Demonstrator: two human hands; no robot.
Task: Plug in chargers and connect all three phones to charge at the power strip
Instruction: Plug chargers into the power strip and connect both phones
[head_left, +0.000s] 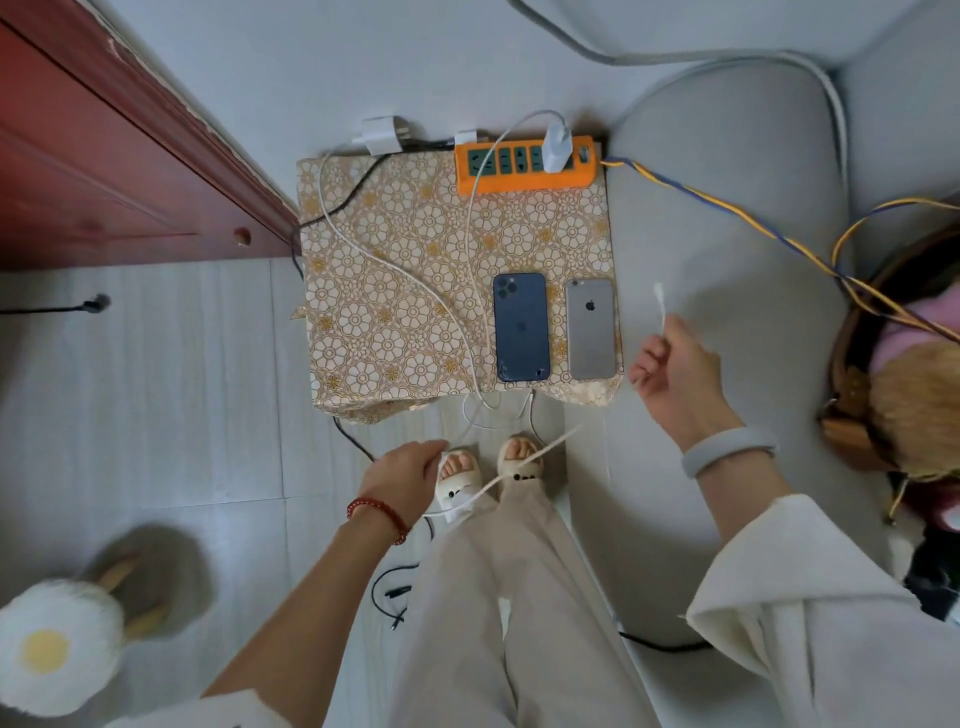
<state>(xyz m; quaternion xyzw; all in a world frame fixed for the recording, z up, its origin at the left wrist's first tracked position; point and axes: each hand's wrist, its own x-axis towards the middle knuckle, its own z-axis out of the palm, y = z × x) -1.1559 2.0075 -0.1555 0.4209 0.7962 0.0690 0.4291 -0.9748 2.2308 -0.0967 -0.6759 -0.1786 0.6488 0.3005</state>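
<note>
Beside silver phone (591, 328) | right hand (675, 376) raised, pinching cable end (660, 304)

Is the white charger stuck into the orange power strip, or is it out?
In. The white charger stands in a socket of the orange power strip.

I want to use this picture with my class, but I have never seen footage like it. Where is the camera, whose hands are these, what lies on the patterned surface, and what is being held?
No machine here: one camera worn on a person's head looks down at their own hands and feet. The small table with a flowered cover carries an orange power strip with one white charger plugged in, plus a dark blue phone and a grey phone, both face down. Only two phones show. The right hand lifts a white cable end; the left hand grips a white cable lower down, near the feet.
</note>
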